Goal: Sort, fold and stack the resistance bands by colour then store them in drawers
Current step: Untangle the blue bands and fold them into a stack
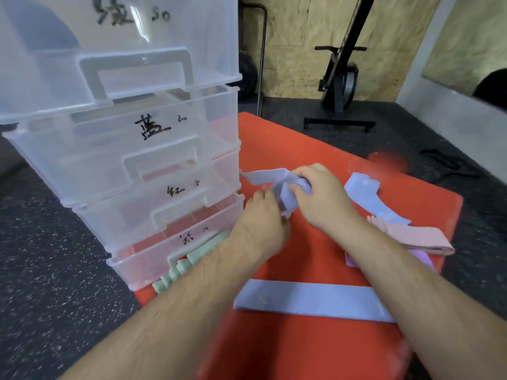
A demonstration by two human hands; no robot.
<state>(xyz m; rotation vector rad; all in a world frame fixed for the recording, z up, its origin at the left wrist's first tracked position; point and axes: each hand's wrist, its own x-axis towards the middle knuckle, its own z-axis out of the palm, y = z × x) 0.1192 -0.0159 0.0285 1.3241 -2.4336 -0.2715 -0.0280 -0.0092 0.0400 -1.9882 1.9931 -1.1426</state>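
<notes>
The pale blue flat fabric resistance band (285, 200) is half gathered just above the orange-red foam mat (315, 149), towards its far side. Both hands have hold of it. The right hand (322, 200) curls fingers and thumb round the bunched upper part, and the left hand (260, 215) pinches the lower end. A loose tail runs off to the left. The fold looks uneven. Stretchy cloth held this loosely could spring open or twist once either grip eases, and the trailing tail might drag and pull the layers askew. To the right lies a second, crumpled pale blue band (365, 193). A third pale blue band lies flat (310, 300) near the person, partly under the right forearm, which could scuff it out of shape. At the mat's right edge a pink fabric band (411, 238) overlaps a lilac band (424, 260), so the colours could get mixed there. A row of folded mint-green bands (186, 266) sits just beside the bottom front of the stack of clear plastic drawers (131, 160), under the left forearm. A careless elbow would likely topple them.
</notes>
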